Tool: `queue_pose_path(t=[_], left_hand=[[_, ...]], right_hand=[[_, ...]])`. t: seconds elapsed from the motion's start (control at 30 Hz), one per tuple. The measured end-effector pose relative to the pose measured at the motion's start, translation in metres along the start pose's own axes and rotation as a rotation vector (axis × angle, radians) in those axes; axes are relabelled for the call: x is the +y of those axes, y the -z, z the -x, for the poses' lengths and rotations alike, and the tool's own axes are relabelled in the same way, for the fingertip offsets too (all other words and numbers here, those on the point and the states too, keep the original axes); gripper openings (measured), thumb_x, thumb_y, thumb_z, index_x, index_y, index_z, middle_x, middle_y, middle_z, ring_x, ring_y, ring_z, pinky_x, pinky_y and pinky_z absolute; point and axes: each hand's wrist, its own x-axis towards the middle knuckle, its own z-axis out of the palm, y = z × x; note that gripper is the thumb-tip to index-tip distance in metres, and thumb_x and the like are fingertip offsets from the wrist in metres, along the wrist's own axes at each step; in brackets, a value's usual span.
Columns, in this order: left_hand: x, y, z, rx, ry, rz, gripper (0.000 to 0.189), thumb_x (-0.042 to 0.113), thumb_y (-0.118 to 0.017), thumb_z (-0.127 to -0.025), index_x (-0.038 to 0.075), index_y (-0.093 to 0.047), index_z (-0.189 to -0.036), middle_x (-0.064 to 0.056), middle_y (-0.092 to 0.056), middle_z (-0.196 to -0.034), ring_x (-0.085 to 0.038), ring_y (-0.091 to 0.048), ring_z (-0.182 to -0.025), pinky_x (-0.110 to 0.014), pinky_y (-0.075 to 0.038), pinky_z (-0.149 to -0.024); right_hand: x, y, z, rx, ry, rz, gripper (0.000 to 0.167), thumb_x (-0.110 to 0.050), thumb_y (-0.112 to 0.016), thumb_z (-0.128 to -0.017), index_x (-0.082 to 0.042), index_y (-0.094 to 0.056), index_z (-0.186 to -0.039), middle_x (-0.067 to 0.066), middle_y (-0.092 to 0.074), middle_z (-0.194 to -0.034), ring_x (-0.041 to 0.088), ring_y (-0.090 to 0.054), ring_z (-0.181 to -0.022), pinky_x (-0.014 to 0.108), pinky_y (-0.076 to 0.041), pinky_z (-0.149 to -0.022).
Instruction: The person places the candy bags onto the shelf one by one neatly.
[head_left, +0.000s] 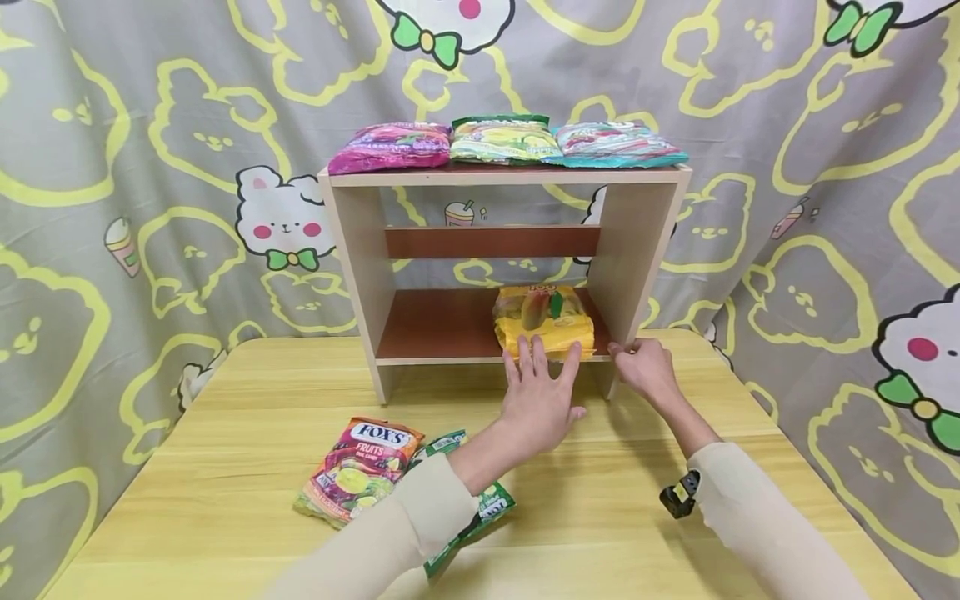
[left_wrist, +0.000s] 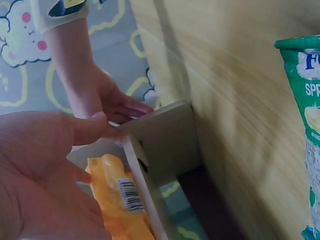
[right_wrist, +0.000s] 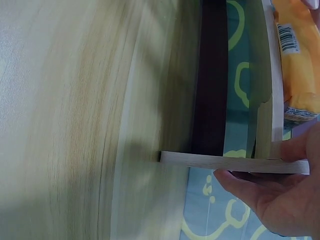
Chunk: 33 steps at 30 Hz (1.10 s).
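Before me, grey cloth (head_left: 525,79) hangs like a wall, carrying round to both sides. Big yellow bear outlines (head_left: 213,125) cover it, among white bears (head_left: 285,218) with pink cheeks and green bows, and small drink cups (head_left: 122,247). Below is a pale yellow wood-grain table (head_left: 592,508), its far edge near the cloth. Soft light leaves faint shadows.

shows glossy, crinkled plastic on the yellow pillow-shaped bag (head_left: 550,325), smooth wood-look board on the beige box-shaped shelf (head_left: 365,258), satiny wood grain on the flat pale-yellow tabletop (head_left: 232,450), matt, creased cloth on the far grey cartoon-printed curtain (head_left: 360,142).
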Motion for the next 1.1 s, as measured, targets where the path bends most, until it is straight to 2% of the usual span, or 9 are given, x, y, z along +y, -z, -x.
queue_pose_path(t=[0.23, 0.43, 0.67, 0.87, 1.1], left_hand=[[-0.003, -0.007, -0.011, 0.060, -0.003, 0.122, 0.084, 0.054, -0.053, -0.100, 0.023, -0.010, -0.164, -0.032, -0.015, -0.165, -0.049, -0.006, -0.154, -0.065, -0.011, -0.124], [-0.006, -0.013, -0.026, 0.092, 0.035, 0.142, 0.084, 0.052, -0.053, -0.100, 0.016, -0.011, -0.164, -0.022, -0.018, -0.167, -0.041, -0.008, -0.156, -0.059, -0.013, -0.126], [-0.001, -0.014, -0.043, 0.069, 0.057, 0.163, 0.078, 0.047, -0.054, -0.102, 0.021, -0.014, -0.164, -0.017, -0.018, -0.168, -0.037, -0.006, -0.157, -0.056, -0.012, -0.127], [0.005, -0.018, -0.053, 0.096, 0.068, 0.157, 0.074, 0.041, -0.057, -0.102, 0.024, -0.019, -0.163, -0.016, -0.023, -0.167, -0.035, -0.011, -0.157, -0.054, -0.017, -0.127], [0.009, -0.022, -0.061, 0.119, 0.064, 0.222, 0.070, 0.035, -0.061, -0.100, 0.025, -0.026, -0.160, -0.016, -0.027, -0.166, -0.034, -0.014, -0.157, -0.054, -0.019, -0.127]], right_hand=[[0.000, 0.001, 0.000, 0.008, -0.007, 0.006, 0.041, -0.034, -0.053, -0.100, 0.001, -0.072, -0.091, 0.016, -0.075, -0.078, 0.023, -0.066, -0.067, 0.030, -0.046, -0.055], [0.000, 0.000, 0.000, -0.002, -0.003, -0.002, 0.041, -0.034, -0.053, -0.100, 0.001, -0.073, -0.093, 0.019, -0.075, -0.080, 0.024, -0.068, -0.068, 0.030, -0.046, -0.056], [0.000, 0.000, 0.000, 0.013, -0.003, 0.004, 0.042, -0.035, -0.052, -0.100, 0.000, -0.073, -0.091, 0.014, -0.075, -0.076, 0.027, -0.067, -0.071, 0.030, -0.046, -0.056], [0.000, 0.001, 0.000, 0.021, 0.005, 0.001, 0.042, -0.035, -0.053, -0.100, 0.000, -0.073, -0.090, 0.012, -0.073, -0.072, 0.025, -0.063, -0.066, 0.031, -0.045, -0.055], [0.001, 0.000, 0.000, 0.027, 0.003, -0.009, 0.041, -0.035, -0.053, -0.099, -0.002, -0.072, -0.082, 0.007, -0.070, -0.066, 0.023, -0.059, -0.062, 0.031, -0.043, -0.053]])
